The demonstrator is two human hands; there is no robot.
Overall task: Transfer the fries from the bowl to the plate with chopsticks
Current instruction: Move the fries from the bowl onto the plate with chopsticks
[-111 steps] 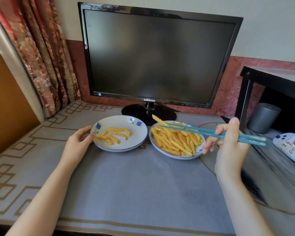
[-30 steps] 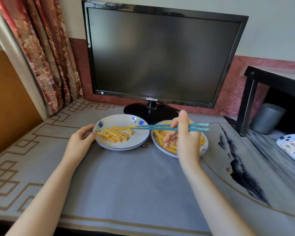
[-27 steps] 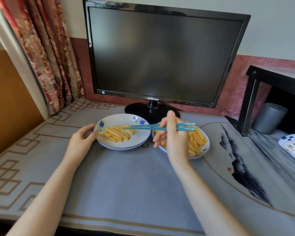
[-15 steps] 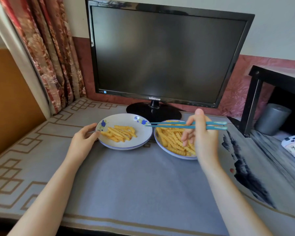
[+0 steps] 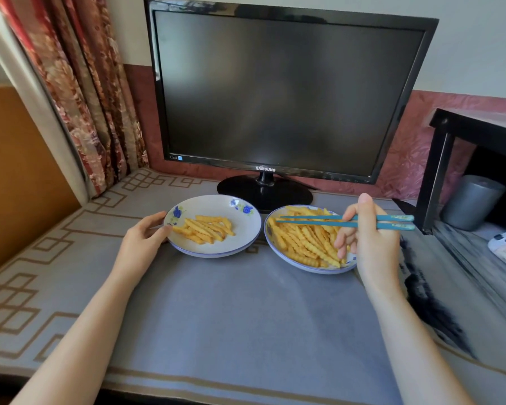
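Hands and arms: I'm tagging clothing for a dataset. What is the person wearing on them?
Nothing visible: the left hand and right hand are bare, without gloves, rings or watch; left forearm and right forearm are sleeveless to the frame's edge.

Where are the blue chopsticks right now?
In the head view, the chopsticks are right of centre, held by the right hand above the bowl of fries.

Home room, not workplace. Floral curtain point(image 5: 79, 92) hangs at left. Pink patterned wallpaper point(image 5: 450, 118) runs along wall base. Dark monitor point(image 5: 275, 89) stands on counter point(image 5: 246, 317), which has grey covering with brown key-pattern border. Black side table point(image 5: 476, 127) at right, grey canister point(image 5: 471, 203) under it. Flower-painted plate point(image 5: 214, 254) and bowl point(image 5: 307, 268) of fries point(image 5: 301, 238): household crockery.
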